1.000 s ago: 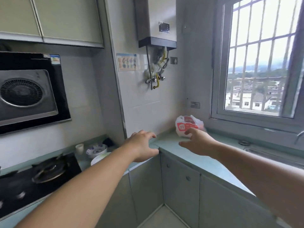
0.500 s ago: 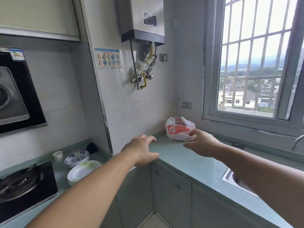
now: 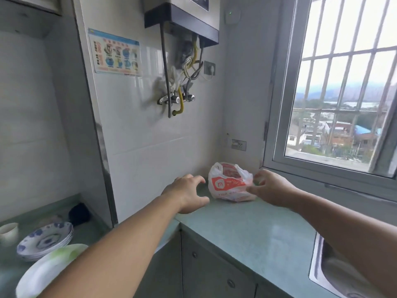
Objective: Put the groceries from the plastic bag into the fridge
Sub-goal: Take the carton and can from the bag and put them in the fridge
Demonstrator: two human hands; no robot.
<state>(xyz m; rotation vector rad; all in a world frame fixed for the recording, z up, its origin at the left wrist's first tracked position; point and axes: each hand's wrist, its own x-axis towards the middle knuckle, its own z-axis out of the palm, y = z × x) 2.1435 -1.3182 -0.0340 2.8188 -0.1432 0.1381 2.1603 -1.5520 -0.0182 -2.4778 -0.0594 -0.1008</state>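
Note:
A white plastic bag with red print (image 3: 227, 182) lies on the green countertop (image 3: 247, 229) in the corner below the window. My right hand (image 3: 271, 189) is at the bag's right side, fingers spread and touching the plastic. A short way left of the bag hovers my left hand (image 3: 188, 195), fingers apart, holding nothing. The bag's contents are hidden by the plastic. No fridge is in view.
A steel sink (image 3: 335, 274) is set into the counter at the lower right. Stacked blue-patterned bowls (image 3: 46, 238), a white plate (image 3: 46, 269) and a small cup (image 3: 8, 231) sit on the lower left counter. A water heater (image 3: 182, 16) with pipes hangs above.
The view has moved closer to the corner and turned right. Both hands have reached forward to the bag; the right hand now touches its right side.

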